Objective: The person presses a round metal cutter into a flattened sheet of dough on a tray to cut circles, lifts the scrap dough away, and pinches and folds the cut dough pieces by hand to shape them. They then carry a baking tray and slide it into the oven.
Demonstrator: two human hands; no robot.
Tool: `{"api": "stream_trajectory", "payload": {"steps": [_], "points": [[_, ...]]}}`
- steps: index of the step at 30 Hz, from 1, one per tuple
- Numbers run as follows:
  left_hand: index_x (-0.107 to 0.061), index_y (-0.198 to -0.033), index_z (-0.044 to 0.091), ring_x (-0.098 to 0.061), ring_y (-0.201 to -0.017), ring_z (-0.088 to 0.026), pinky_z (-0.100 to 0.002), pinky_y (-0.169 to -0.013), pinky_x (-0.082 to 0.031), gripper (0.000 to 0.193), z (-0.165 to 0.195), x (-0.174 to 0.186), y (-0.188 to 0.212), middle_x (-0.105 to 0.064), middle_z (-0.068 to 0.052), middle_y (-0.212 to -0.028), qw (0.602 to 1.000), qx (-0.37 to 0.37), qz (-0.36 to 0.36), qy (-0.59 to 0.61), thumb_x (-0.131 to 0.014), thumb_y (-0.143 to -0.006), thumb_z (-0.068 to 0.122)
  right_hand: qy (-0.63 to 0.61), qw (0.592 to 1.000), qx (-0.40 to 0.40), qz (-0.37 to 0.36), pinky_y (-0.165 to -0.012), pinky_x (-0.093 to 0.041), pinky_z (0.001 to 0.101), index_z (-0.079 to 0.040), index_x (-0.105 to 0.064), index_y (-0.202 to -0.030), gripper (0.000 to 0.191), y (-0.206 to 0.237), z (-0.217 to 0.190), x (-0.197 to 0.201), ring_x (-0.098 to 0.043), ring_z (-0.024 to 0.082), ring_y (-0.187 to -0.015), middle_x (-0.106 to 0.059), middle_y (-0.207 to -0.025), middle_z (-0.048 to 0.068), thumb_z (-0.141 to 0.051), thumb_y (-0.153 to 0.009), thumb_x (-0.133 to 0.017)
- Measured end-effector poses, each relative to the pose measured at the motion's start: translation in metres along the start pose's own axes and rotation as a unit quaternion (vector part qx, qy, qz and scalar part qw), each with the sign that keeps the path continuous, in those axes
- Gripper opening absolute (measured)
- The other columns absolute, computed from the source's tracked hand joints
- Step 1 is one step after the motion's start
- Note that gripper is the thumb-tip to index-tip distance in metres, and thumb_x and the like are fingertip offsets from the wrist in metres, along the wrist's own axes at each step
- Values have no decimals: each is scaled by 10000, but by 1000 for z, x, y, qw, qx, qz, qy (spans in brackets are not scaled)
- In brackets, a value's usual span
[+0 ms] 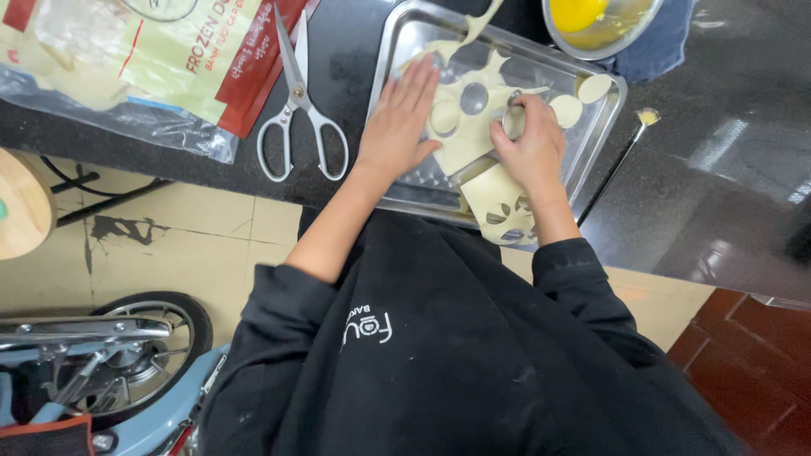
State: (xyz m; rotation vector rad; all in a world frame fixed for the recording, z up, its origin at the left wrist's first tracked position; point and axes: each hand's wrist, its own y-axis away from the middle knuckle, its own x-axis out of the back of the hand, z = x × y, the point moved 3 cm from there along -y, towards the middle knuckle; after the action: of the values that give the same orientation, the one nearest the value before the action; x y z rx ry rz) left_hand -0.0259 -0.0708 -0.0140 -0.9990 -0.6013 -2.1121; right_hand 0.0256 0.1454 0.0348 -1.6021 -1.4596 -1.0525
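Dough sheet (463, 145), pale and punched with round holes, lies in the metal tray (404, 51) on the dark bench (718, 194), one end hanging over the tray's near rim. I see my left hand (399, 120) released and spread flat, palm down, pressing the sheet's left side. My right hand (530, 143) is clenched around a small round cutter (513, 118) and pushes it down into the dough near the tray's middle; only the cutter's rim shows between the fingers. Two cut dough rounds (566, 110) lie just beside that hand, toward the tray's right corner. White-handled scissors (299, 105) lie on the bench left of the tray, blades pointing away from me, near a plastic dough package (144, 59). A metal bowl (601, 25) with yellow liquid stands beyond the tray, and a thin brush (625, 156) rests on the bench to the right.
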Motion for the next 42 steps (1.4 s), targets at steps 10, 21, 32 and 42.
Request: {"api": "stream_trajectory", "payload": {"steps": [10, 21, 32, 42], "points": [[-480, -1413, -35, -653, -1204, -233, -296, -1015, -519, 475, 1, -33, 24, -624, -159, -1324, 816, 268, 164, 486, -605, -968, 72, -15, 999, 11, 37, -900, -432, 446, -53, -680, -982, 383, 7, -48, -44, -550, 321, -966, -625, -968, 99, -350, -840, -875], [-613, -1244, -78, -665, -941, -146, -261, -836, -548, 459, 5, -47, -6, -683, -138, -1100, 745, 303, 165, 570, -731, -908, 213, -11, 997, 70, 24, -890, -425, 445, -44, -677, -963, 216, -2, -49, -38, -574, 327, -935, -642, -928, 111, -205, -838, -750], [-695, -1081, -3, -648, -732, -84, -234, -609, -482, 210, 12, -49, -27, -726, -54, -900, 635, 305, 115, 700, -678, -995, 187, -56, 984, 146, 80, -750, -509, 387, -61, -711, -967, 193, 0, -44, -16, -628, 284, -870, -666, -946, 86, -59, -791, -790], [-619, -1162, 55, -739, -785, -153, -273, -596, -577, 212, -2, -53, -19, -758, -89, -968, 620, 341, 106, 699, -580, -1013, 200, -276, 956, 6, 100, -724, -552, 300, -3, -708, -999, 68, 22, 8, -40, -692, 200, -852, -714, -1010, 108, 5, -938, -736]]}}
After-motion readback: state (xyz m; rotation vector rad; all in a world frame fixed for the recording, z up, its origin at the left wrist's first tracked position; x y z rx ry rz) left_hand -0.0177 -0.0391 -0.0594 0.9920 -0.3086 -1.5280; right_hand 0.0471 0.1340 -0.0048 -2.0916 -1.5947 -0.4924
